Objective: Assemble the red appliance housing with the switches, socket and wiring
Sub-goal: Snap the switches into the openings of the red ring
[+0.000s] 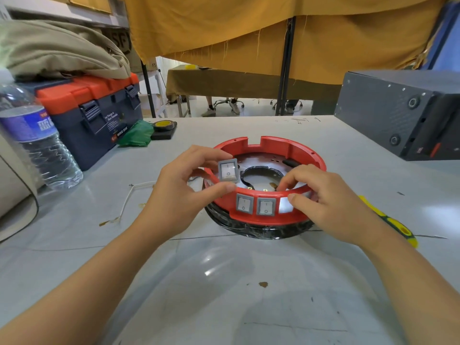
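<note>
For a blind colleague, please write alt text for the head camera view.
A left hand pinches a grey switch above a red housing with two switches fitted, while the right hand grips its front wall.

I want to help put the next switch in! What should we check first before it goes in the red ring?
1. Loose switch held firmly in the left hand: ok.
2. Empty slot free beside the two fitted switches: ok.
3. Right hand steadying the red housing: ok.
4. Right thumb clear of the slot: not ok, it sits at the slot's edge.
5. Wires behind the slot out of the way: cannot tell.
</note>
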The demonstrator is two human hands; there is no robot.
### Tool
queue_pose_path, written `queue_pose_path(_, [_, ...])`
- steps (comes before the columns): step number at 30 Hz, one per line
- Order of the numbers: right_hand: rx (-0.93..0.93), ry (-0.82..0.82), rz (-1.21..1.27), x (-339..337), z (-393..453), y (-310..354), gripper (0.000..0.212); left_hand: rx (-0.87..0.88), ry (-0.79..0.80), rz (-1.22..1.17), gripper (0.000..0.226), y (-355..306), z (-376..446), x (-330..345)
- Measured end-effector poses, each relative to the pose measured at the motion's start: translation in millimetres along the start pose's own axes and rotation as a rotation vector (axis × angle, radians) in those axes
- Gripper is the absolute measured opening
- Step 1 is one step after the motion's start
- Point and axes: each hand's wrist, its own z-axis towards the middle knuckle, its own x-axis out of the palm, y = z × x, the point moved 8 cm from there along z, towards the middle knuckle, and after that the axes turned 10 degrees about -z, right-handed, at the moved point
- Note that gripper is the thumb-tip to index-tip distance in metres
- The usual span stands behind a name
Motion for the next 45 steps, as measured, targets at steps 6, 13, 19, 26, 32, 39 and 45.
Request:
queue_pose_path(6, [0.034, 0.054, -0.092, -7.2, 1.3, -17.9, 0.008, 0.052, 0.104, 0.072, 0.037, -16.9, -11.9, 22.4])
queue_pose_path(13, [0.047, 0.010, -0.025, -6.6, 3.5, -10.7, 0.008, 0.237, 0.252, 0.300, 0.037, -33.5, -15.8, 56.0])
queue_pose_path(19, [0.004, -0.024, -0.007, 0.0, 4.0, -0.3, 0.013, 0.391, 0.289, 0.505, 0.034, -32.4, -13.0, 75.3])
queue_pose_path(26, [0.052, 0.010, 0.036, 2.3, 4.3, -7.1, 0.016, 0.489, 0.175, 0.604, 0.024, -25.5, -16.0, 76.2])
queue_pose_path(32, [0.031, 0.093, 0.037, 4.0, 0.6, -4.5, 0.019, 0.437, 0.130, 0.607, 0.027, -20.2, -14.4, 72.8])
queue_pose_path(39, [0.043, 0.096, -0.003, 5.9, 1.2, -5.5, 0.023, 0.261, 0.145, 0.518, 0.042, -8.4, -11.4, 69.6])
queue_pose_path(45, [0.063, 0.093, 0.020, 6.8, 1.5, -7.9, 0.022, 0.086, 0.103, 0.366, 0.041, 8.1, -7.6, 51.3])
